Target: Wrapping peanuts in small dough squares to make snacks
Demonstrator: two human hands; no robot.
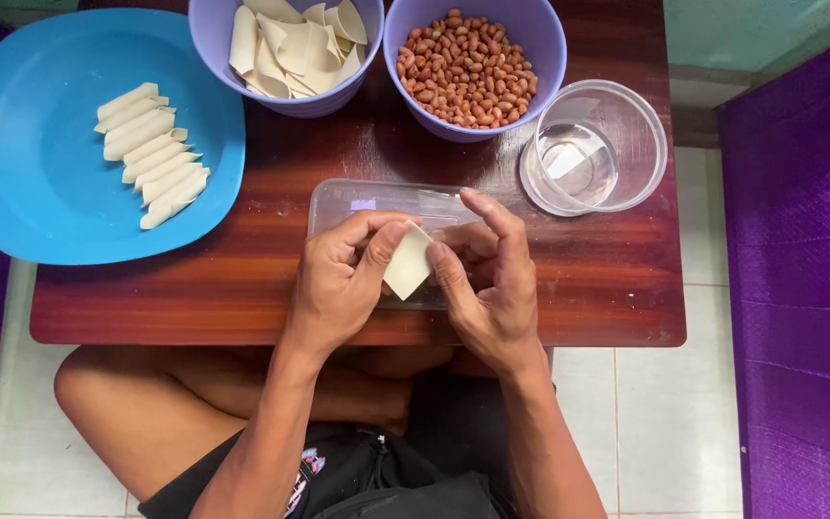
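Left hand [338,284]: fingers curled, thumb and forefinger pinched on the left edge of a small pale dough square [408,261]. Right hand [492,279]: thumb pressed against the right edge of the same square, forefinger raised and bent above it, remaining fingers folded behind. Both hands close together, meeting at the square, which is held tilted like a diamond above the table.

Clear plastic container [357,202]: rectangular, lying directly under and behind the hands, partly hidden by them; contents cannot be made out.

Wooden table [242,288]: dark reddish, low, bearing all items; the person sits cross-legged at its near edge.

Clear round tub [617,115]: to the right and beyond the hands, holding a little clear liquid.

Purple bowl of peanuts [473,67]: far side of the table, just left of the tub and touching it or nearly so.

Purple bowl of dough squares [285,43]: beside the peanut bowl on its left, filled with loose pale wrappers.

Blue plate [50,192]: far left, overhanging the table edge, carrying a row of rolled dough pieces [151,154] laid side by side, overlapping.
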